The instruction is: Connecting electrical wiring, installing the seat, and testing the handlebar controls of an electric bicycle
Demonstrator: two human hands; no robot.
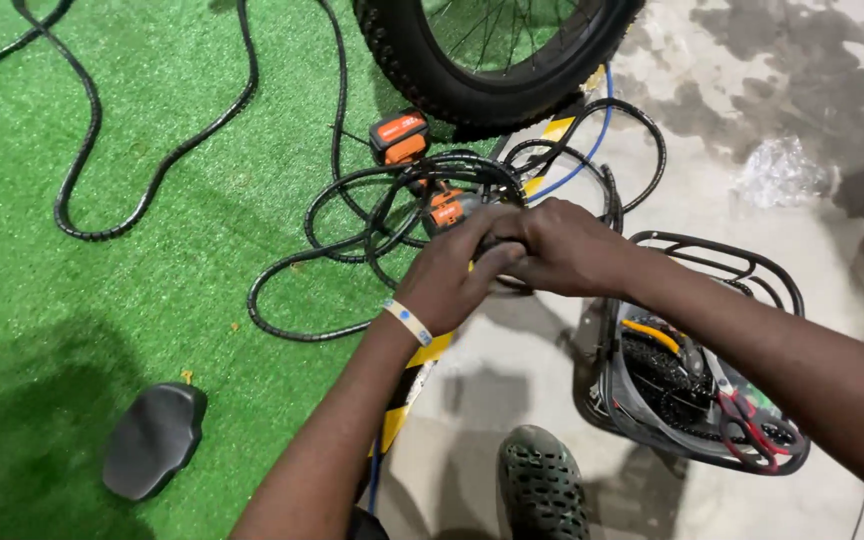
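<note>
My left hand [449,280] and my right hand [564,245] meet at the middle of the view, fingers closed together around a small dark part of a black cable bundle [392,200]; the part itself is mostly hidden by the fingers. A pale wristband sits on my left wrist. Just beyond the hands lies an orange and black power tool [444,207] tangled in the cables, with an orange battery pack [399,136] a little farther off.
A knobby black bicycle tyre [422,70] stands at the top. A black wire basket [697,400] holding cables, a chain and red-handled cutters sits right. A black saddle [155,438] lies on green turf lower left. My dark shoe [542,485] is at the bottom. Crumpled plastic [777,170] lies on concrete.
</note>
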